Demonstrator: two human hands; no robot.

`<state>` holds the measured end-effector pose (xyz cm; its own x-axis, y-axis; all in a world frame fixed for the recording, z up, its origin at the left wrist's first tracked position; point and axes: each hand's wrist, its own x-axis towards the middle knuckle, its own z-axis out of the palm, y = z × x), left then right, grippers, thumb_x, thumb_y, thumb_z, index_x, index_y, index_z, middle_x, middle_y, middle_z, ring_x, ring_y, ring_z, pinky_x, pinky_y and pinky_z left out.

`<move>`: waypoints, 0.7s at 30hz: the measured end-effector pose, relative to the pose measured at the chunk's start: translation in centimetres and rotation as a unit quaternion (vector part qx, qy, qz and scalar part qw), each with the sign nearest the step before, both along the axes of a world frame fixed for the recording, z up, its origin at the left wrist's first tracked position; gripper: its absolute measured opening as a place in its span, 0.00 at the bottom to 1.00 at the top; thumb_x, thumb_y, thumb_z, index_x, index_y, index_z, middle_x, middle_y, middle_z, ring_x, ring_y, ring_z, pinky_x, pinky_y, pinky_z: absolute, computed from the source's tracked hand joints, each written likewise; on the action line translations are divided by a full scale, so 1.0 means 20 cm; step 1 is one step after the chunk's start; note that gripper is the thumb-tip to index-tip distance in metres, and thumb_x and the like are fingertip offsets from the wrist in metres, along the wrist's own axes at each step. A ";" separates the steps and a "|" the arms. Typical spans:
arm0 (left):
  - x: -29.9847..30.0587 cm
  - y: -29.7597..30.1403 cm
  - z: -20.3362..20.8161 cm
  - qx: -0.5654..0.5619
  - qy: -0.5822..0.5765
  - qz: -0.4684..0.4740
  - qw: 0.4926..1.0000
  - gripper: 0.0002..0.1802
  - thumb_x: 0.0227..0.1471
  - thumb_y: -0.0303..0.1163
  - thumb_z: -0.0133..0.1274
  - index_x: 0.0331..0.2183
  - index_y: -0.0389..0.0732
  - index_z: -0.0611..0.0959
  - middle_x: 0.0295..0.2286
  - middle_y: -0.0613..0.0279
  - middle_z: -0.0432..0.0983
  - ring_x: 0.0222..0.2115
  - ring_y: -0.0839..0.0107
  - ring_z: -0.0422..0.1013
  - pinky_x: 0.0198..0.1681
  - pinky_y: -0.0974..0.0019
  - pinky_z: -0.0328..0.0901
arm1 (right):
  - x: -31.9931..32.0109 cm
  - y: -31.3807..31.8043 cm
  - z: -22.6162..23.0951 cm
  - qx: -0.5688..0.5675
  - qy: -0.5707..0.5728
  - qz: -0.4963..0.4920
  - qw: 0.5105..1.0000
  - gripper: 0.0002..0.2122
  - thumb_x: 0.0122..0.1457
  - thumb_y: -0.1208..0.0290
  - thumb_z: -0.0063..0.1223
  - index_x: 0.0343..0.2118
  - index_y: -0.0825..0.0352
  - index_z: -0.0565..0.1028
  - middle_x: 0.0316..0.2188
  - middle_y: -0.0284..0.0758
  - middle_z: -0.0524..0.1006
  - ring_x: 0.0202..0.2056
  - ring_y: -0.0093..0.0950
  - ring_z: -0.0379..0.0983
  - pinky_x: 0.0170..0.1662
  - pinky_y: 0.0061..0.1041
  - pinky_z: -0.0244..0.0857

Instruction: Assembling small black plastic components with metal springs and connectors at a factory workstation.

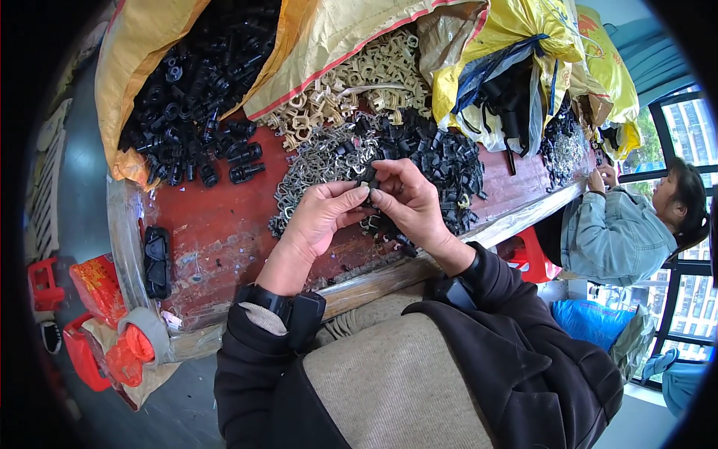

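My left hand (318,221) and my right hand (417,213) meet over the near side of a red tabletop, thumbs and forefingers pinched together. Between their fingertips is a small black plastic part (372,176), mostly hidden by the fingers. A pale speck shows at the left fingertips; whether it belongs to the part I cannot tell. Just behind my left hand spreads a heap of small silvery metal clips (310,161). Beside and behind my right hand lies a heap of black plastic pieces (452,161).
Beige ring-shaped pieces (366,71) spill from a woven sack at the back. Black cylindrical fittings (202,105) pour out of an orange sack (123,82). Dark glasses (157,262) lie at the left edge, near a tape roll (149,333). At right, another person (621,232) sits working.
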<state>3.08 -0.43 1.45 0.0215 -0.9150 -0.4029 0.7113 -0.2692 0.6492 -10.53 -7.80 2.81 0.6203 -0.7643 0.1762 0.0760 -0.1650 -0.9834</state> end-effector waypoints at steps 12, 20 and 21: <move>-0.02 0.02 0.05 -0.022 0.012 -0.043 0.999 0.11 0.45 0.33 0.47 0.30 0.36 0.74 0.25 0.63 0.71 0.25 0.74 0.69 0.27 0.77 0.65 | -0.03 -0.01 0.01 -0.345 0.077 -0.007 0.936 0.14 0.39 0.79 0.55 0.33 0.67 0.71 0.25 0.34 0.65 0.25 0.25 0.64 0.26 0.18 0.60; 0.02 0.00 0.04 -0.066 -0.027 -0.008 0.997 0.10 0.46 0.33 0.46 0.29 0.35 0.74 0.22 0.62 0.71 0.20 0.76 0.69 0.22 0.78 0.65 | -0.13 -0.27 0.10 -0.447 0.120 -0.126 0.877 0.07 0.41 0.80 0.51 0.26 0.67 0.72 0.22 0.36 0.69 0.24 0.27 0.66 0.27 0.21 0.60; 0.02 0.01 0.04 -0.067 -0.027 -0.006 0.997 0.10 0.46 0.33 0.46 0.29 0.35 0.74 0.22 0.62 0.71 0.20 0.76 0.69 0.22 0.78 0.65 | -0.16 -0.36 0.11 -0.444 0.132 -0.167 0.871 0.05 0.41 0.81 0.49 0.24 0.68 0.72 0.21 0.37 0.69 0.24 0.28 0.66 0.27 0.22 0.60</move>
